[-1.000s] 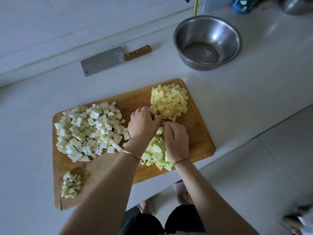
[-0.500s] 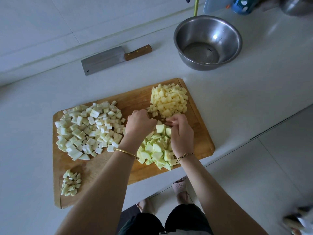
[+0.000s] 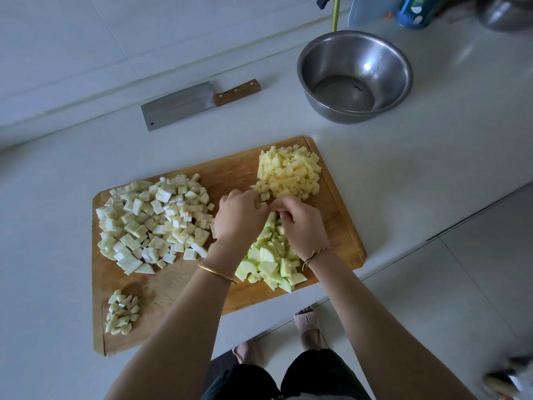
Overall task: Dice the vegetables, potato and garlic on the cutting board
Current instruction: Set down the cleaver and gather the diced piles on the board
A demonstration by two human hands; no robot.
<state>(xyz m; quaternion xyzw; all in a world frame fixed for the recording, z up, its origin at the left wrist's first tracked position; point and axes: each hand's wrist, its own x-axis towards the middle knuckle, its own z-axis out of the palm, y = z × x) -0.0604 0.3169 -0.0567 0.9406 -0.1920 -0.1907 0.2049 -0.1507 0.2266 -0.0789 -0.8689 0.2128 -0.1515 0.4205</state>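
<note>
The board point(image 3: 178, 284) lies on the desk point(image 3: 403, 174), long axis left to right, with its right end farther away. Garlic point(image 3: 122, 314) sits at the board's near left. The left hand point(image 3: 239, 217) and right hand point(image 3: 302, 223) curl over the green dice point(image 3: 271, 267), fingertips almost meeting; whether they pinch anything is hidden. Beyond lie white dice point(image 3: 153, 220), potato dice point(image 3: 290, 171), then the cleaver point(image 3: 184, 103), handle pointing right.
</note>
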